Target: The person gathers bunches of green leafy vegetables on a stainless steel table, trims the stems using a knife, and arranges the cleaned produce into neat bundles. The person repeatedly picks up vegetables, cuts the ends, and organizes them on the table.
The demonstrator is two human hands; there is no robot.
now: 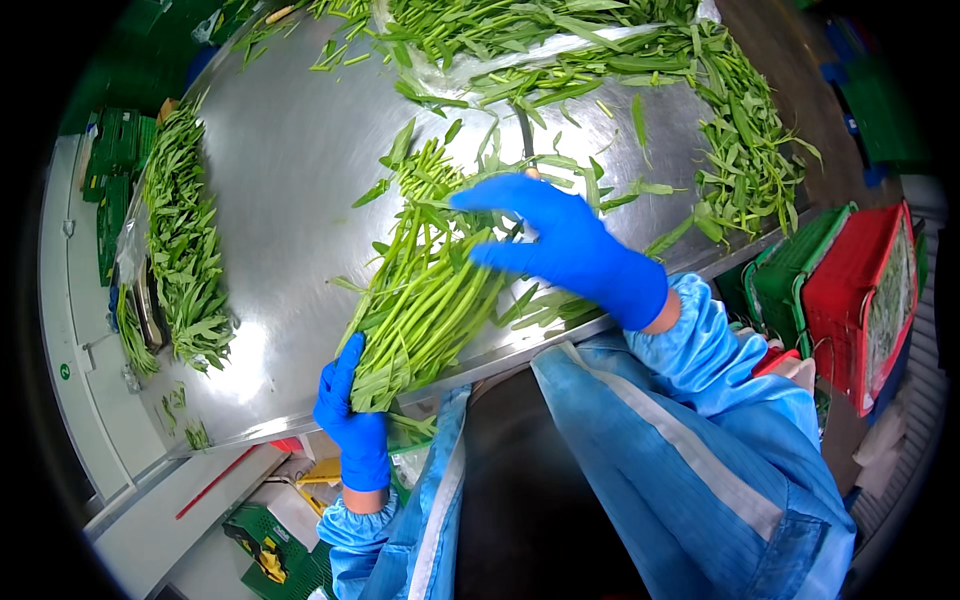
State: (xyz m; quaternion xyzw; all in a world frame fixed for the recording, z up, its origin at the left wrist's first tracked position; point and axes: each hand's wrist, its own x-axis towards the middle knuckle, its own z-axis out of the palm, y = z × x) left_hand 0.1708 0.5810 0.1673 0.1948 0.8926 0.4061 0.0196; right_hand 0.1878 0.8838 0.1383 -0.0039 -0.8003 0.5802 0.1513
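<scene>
A bunch of long-stemmed leafy greens (427, 292) lies at the near edge of the stainless steel table (270, 187), its cut ends pointing away from me. My left hand (352, 420), in a blue glove, is at the bunch's near left end, its fingers against the leaves; how far they wrap under it is hidden. Over the bunch's right side, my blue-gloved right hand (570, 247) is spread, thumb and fingers apart and slightly blurred. Beyond that hand, a thin dark tool (525, 135), probably a knife, lies partly covered by loose leaves.
Greens pile up along the far side (487, 30) over clear plastic, and at the right (750, 142). A long row of greens (184, 240) lines the left side. Green (799, 277) and red crates (851, 300) stand right of the table.
</scene>
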